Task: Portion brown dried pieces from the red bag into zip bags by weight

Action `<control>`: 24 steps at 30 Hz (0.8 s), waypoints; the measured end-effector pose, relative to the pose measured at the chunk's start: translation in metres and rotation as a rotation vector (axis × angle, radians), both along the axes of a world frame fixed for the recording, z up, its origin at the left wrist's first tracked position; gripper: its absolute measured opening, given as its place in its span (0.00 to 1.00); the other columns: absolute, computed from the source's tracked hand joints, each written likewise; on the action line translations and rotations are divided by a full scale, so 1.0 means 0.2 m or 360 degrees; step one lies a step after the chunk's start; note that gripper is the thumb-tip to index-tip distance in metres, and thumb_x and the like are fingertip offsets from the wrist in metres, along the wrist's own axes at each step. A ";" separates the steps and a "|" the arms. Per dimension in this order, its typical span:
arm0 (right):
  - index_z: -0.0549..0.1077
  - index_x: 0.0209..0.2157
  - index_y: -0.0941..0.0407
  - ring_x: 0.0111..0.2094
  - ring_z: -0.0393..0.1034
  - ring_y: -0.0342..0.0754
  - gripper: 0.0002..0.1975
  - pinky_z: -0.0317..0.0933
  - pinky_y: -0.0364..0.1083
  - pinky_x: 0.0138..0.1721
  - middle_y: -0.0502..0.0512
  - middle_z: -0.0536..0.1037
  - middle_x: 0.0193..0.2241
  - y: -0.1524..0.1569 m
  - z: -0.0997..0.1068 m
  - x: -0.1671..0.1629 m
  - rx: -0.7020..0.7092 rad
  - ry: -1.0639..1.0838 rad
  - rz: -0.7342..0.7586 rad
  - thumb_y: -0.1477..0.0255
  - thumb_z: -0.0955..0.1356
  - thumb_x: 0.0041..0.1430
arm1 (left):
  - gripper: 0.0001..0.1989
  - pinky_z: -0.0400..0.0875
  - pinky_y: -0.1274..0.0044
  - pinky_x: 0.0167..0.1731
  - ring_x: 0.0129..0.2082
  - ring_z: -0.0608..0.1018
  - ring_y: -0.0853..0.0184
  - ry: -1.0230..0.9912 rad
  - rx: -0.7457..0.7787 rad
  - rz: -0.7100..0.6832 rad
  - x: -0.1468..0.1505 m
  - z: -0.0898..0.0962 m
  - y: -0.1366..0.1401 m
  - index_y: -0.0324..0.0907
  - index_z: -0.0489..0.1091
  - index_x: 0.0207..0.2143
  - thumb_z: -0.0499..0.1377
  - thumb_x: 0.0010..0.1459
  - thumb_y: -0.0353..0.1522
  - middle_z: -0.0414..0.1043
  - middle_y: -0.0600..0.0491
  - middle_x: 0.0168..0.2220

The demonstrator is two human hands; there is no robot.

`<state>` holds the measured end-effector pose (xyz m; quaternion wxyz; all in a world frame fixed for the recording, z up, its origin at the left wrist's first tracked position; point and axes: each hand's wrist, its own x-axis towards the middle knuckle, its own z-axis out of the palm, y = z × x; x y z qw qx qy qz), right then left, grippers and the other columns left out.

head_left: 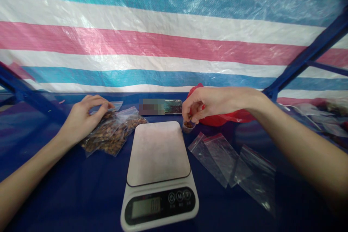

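My right hand (199, 106) reaches in from the right. Its fingers and thumb close at the rim of a small clear plastic cup (188, 127) with brown bits inside. The cup stands just past the far right corner of a white kitchen scale (159, 156). The scale's plate is bare and its display appears to read zero. At the left, my left hand (88, 117) lies on a pile of clear zip bags (114, 139) filled with brown, nut-like pieces. Its fingers are loosely bent, and no firm grip shows.
Several flat clear zip bags (225, 159) lie right of the scale. A red plastic bag (220, 119) is behind my right hand. A dark, phone-like object (174, 107) sits at the back, partly pixelated. Blue metal bars (307, 58) and a striped sheet (163, 43) bound the blue table.
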<state>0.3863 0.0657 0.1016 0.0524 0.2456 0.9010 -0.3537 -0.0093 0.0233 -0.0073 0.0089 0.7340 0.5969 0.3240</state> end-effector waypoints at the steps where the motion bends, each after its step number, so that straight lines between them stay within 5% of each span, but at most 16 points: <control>1: 0.85 0.38 0.54 0.38 0.82 0.48 0.09 0.72 0.44 0.40 0.53 0.88 0.38 0.00 0.00 0.00 -0.0003 0.0003 -0.0011 0.76 0.70 0.64 | 0.21 0.72 0.63 0.53 0.48 0.79 0.54 0.0000 -0.0004 0.0006 0.00 0.00 0.00 0.42 0.81 0.35 0.53 0.65 0.43 0.82 0.46 0.40; 10: 0.85 0.40 0.57 0.37 0.80 0.49 0.07 0.69 0.44 0.39 0.55 0.88 0.39 0.01 -0.01 0.01 -0.0002 0.0010 -0.0014 0.74 0.72 0.62 | 0.19 0.72 0.62 0.55 0.49 0.80 0.53 -0.0023 -0.0018 0.0064 0.03 0.02 -0.02 0.48 0.81 0.34 0.52 0.63 0.44 0.82 0.48 0.40; 24: 0.84 0.38 0.57 0.37 0.80 0.49 0.07 0.68 0.45 0.39 0.54 0.87 0.37 -0.01 0.01 0.00 0.0104 0.0094 0.0033 0.77 0.71 0.61 | 0.21 0.71 0.61 0.57 0.50 0.79 0.53 0.0013 -0.0064 0.0040 0.03 0.02 -0.02 0.42 0.81 0.36 0.52 0.64 0.44 0.82 0.45 0.42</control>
